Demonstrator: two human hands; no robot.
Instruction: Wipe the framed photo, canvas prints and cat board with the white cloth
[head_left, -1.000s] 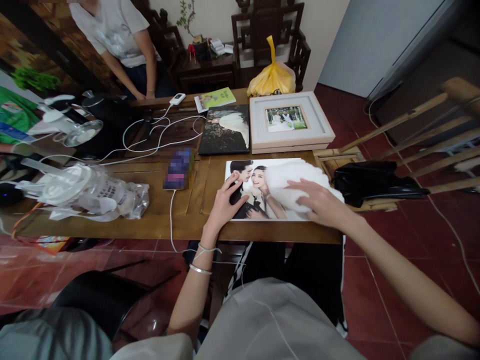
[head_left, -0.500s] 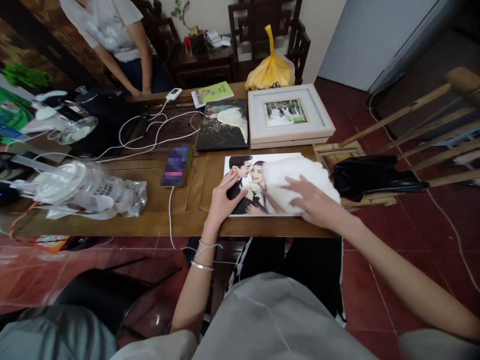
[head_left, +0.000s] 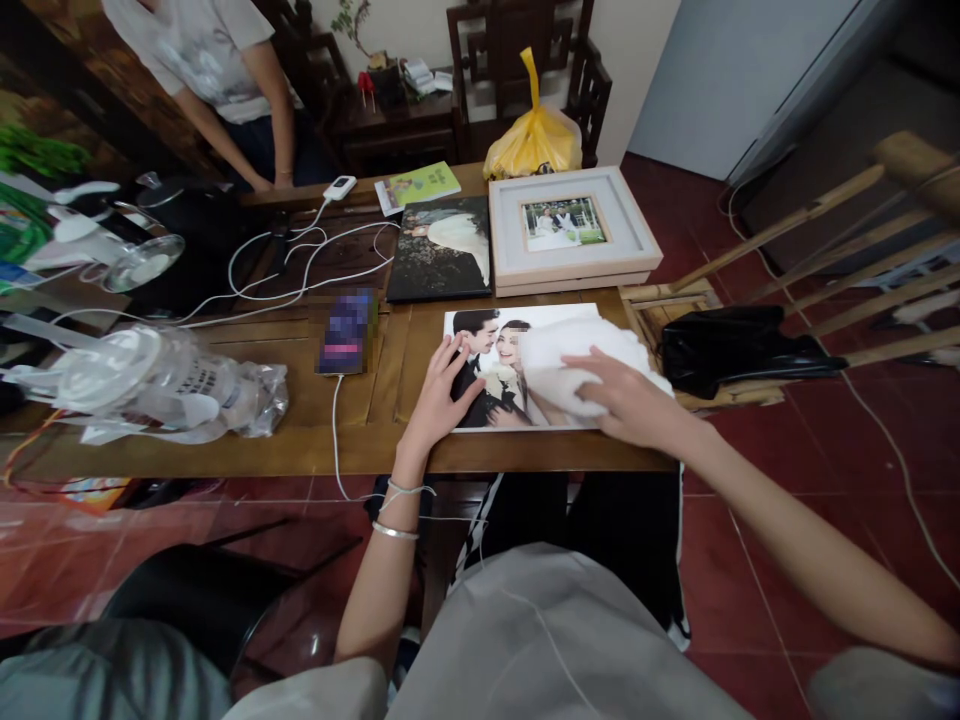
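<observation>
The large wedding photo print (head_left: 491,390) lies flat at the near edge of the wooden table (head_left: 300,440), where the left hand (head_left: 439,398) presses on its left part with fingers spread, while the right hand (head_left: 628,400) lies flat, fingers loosely together, on a white cloth (head_left: 559,355) covering its right part

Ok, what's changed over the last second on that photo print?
The right hand has slid the white cloth a little leftward across the photo print, bunching it toward the pictured faces. The left hand stays flat on the print's left edge; the framed photo and phone have not shifted.
</observation>
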